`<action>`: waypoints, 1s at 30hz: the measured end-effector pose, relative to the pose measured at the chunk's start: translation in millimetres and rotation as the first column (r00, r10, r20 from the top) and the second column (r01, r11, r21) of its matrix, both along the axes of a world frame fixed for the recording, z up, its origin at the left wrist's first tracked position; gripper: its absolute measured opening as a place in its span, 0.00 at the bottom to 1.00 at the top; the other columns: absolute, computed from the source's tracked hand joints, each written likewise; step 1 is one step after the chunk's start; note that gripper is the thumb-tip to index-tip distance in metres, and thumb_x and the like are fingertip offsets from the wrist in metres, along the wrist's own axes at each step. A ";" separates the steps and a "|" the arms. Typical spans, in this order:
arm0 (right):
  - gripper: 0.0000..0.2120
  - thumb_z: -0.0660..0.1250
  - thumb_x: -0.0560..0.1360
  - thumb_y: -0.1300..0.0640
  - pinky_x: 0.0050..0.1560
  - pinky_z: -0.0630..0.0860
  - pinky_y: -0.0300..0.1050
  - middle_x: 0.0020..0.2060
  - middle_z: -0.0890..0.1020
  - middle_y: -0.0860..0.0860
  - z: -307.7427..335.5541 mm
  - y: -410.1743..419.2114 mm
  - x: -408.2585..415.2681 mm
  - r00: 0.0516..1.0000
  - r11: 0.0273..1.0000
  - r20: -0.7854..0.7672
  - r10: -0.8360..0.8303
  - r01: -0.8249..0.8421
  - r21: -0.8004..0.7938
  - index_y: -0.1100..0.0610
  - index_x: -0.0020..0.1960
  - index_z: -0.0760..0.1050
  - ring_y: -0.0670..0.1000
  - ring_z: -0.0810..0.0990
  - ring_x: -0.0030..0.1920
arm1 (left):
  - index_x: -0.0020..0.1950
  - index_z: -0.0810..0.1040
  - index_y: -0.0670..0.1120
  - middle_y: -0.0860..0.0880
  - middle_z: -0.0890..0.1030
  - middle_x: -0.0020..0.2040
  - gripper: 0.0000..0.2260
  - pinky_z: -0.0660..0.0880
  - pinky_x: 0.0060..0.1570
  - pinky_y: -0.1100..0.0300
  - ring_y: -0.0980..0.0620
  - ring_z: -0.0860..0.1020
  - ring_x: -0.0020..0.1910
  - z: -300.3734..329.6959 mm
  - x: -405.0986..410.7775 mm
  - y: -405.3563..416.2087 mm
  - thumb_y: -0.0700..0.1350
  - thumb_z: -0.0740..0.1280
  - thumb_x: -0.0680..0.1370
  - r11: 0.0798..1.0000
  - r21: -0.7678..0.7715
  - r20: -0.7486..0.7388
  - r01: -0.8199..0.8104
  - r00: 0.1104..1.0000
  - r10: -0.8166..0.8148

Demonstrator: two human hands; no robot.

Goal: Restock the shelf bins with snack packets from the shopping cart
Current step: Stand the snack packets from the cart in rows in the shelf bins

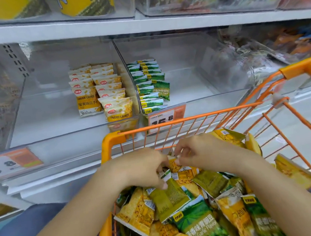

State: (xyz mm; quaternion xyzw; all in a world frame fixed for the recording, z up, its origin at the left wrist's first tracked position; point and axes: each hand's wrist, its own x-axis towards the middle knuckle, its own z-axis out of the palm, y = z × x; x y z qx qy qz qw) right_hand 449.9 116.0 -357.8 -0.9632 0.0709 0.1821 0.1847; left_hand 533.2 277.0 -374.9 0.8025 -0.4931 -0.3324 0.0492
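Snack packets (180, 208), crinkly foil | wire cart (189, 118) | left hand (147, 169), right hand (203, 151) pinching packets

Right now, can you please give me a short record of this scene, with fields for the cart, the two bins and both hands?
cart: orange cart, full of mixed yellow and green packets
left bin: two rows of yellow packets at its right side, rest bare
right bin: rows of green packets at its left side, rest bare
left hand: left hand in the cart, fingers curled on packets
right hand: right hand in the cart, pinching a packet edge
price tag: tag on the right bin's front
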 end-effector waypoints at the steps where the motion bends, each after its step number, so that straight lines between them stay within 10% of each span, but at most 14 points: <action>1: 0.12 0.65 0.76 0.44 0.46 0.73 0.41 0.44 0.80 0.42 -2.9 0.5 0.1 1.000 1.000 -0.002 0.022 -0.022 -0.016 0.46 0.56 0.77 0.43 0.77 0.45 | 0.65 0.73 0.50 0.52 0.80 0.56 0.22 0.76 0.51 0.56 0.52 0.78 0.53 -4.7 -0.9 -1.5 0.53 0.72 0.74 1.000 -0.010 -0.022 0.009 1.000 -0.009; 8: 0.16 0.59 0.77 0.40 0.45 0.77 0.45 0.38 0.82 0.43 4.1 -10.0 -0.5 0.943 0.991 0.305 -0.134 0.134 0.019 0.49 0.48 0.79 0.45 0.81 0.40 | 0.43 0.76 0.50 0.55 0.78 0.37 0.11 0.74 0.40 0.57 0.57 0.77 0.37 16.6 7.3 12.6 0.47 0.77 0.69 0.935 -0.331 -0.276 -0.125 0.961 0.031; 12: 0.26 0.54 0.77 0.37 0.46 0.80 0.51 0.36 0.85 0.51 22.3 -11.2 0.9 0.844 0.783 0.184 -0.503 0.355 0.511 0.55 0.44 0.81 0.48 0.84 0.35 | 0.35 0.75 0.54 0.51 0.80 0.41 0.11 0.76 0.43 0.65 0.61 0.79 0.41 47.2 10.6 23.9 0.49 0.77 0.63 0.580 -0.703 -0.428 -0.411 0.896 0.117; 14: 0.30 0.53 0.72 0.32 0.43 0.80 0.48 0.40 0.86 0.54 33.4 -7.3 0.7 0.843 0.568 -0.061 -0.534 0.412 0.712 0.55 0.48 0.81 0.51 0.85 0.37 | 0.34 0.74 0.52 0.52 0.81 0.42 0.11 0.75 0.47 0.65 0.58 0.80 0.45 49.6 9.5 24.1 0.43 0.75 0.65 0.399 -0.860 -0.255 -0.318 0.945 0.203; 19: 0.20 0.67 0.67 0.45 0.35 0.79 0.37 0.46 0.85 0.54 37.4 -3.7 -2.6 0.881 0.325 -0.092 -0.463 0.266 0.908 0.55 0.53 0.80 0.52 0.85 0.39 | 0.39 0.75 0.51 0.56 0.78 0.50 0.06 0.74 0.49 0.52 0.53 0.75 0.53 30.1 6.2 11.1 0.40 0.67 0.70 0.516 -0.838 0.348 0.179 0.903 0.252; 23: 0.13 0.69 0.71 0.56 0.37 0.81 0.38 0.45 0.85 0.54 30.7 -11.4 -1.1 0.843 0.335 -0.034 -0.537 0.250 0.909 0.58 0.54 0.80 0.50 0.84 0.41 | 0.43 0.74 0.56 0.62 0.76 0.60 0.14 0.68 0.62 0.66 0.61 0.71 0.65 33.5 5.5 10.1 0.36 0.63 0.68 0.458 -0.871 -0.044 -0.181 0.955 0.295; 26: 0.11 0.69 0.72 0.57 0.40 0.81 0.40 0.44 0.85 0.51 29.1 -12.5 -1.0 0.855 0.432 0.057 -0.515 0.202 0.879 0.56 0.54 0.81 0.48 0.84 0.43 | 0.49 0.77 0.55 0.60 0.80 0.56 0.09 0.75 0.53 0.67 0.63 0.77 0.58 37.3 5.7 6.2 0.44 0.65 0.71 0.316 -0.764 -0.476 -0.563 0.822 0.313; 30: 0.11 0.69 0.70 0.57 0.40 0.80 0.41 0.43 0.86 0.48 31.0 -8.2 1.5 0.851 0.472 0.155 -0.501 0.119 0.874 0.54 0.52 0.81 0.46 0.83 0.43 | 0.52 0.80 0.57 0.58 0.83 0.47 0.13 0.79 0.47 0.54 0.61 0.81 0.46 29.7 5.3 -1.7 0.58 0.69 0.71 0.489 -0.698 -0.355 -0.524 0.846 0.399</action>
